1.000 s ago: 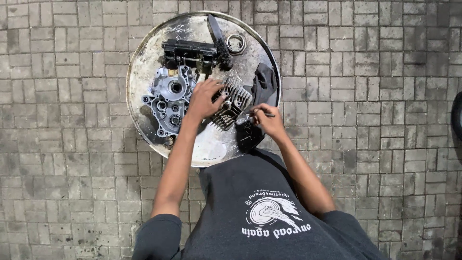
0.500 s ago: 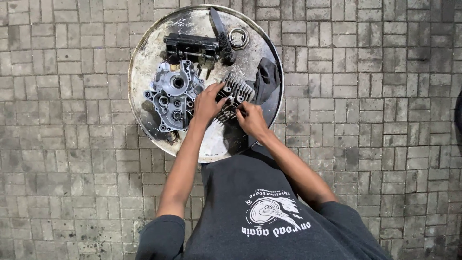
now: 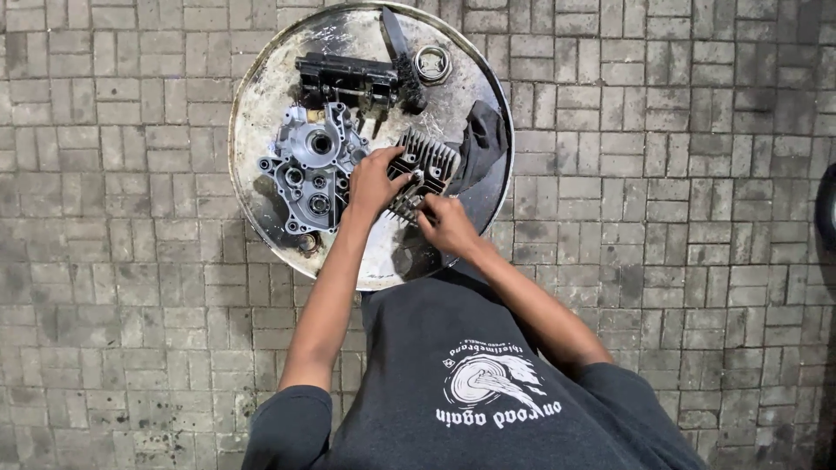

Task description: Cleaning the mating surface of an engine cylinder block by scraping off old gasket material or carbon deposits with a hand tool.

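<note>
Seen from overhead, both hands have closed in on the finned grey metal cylinder head (image 3: 421, 172) at the centre of the round dented metal tray (image 3: 261, 104). The left hand (image 3: 373, 184) now clamps its near edge; the right hand (image 3: 447, 226), a second ago lower by the tray's rim, grips its underside. A silver engine case (image 3: 309, 174) lies just left.

A round tray (image 3: 261, 104) lay on the paved floor (image 3: 679, 174). In it, the finned cylinder head (image 3: 427, 167) sat centre-right, with the crankcase half (image 3: 313, 174) to its left. A cloth (image 3: 482, 144) lay right of the head (touching it). A long casting (image 3: 344, 77) and a ring (image 3: 432, 63) lay at the far side.
</note>
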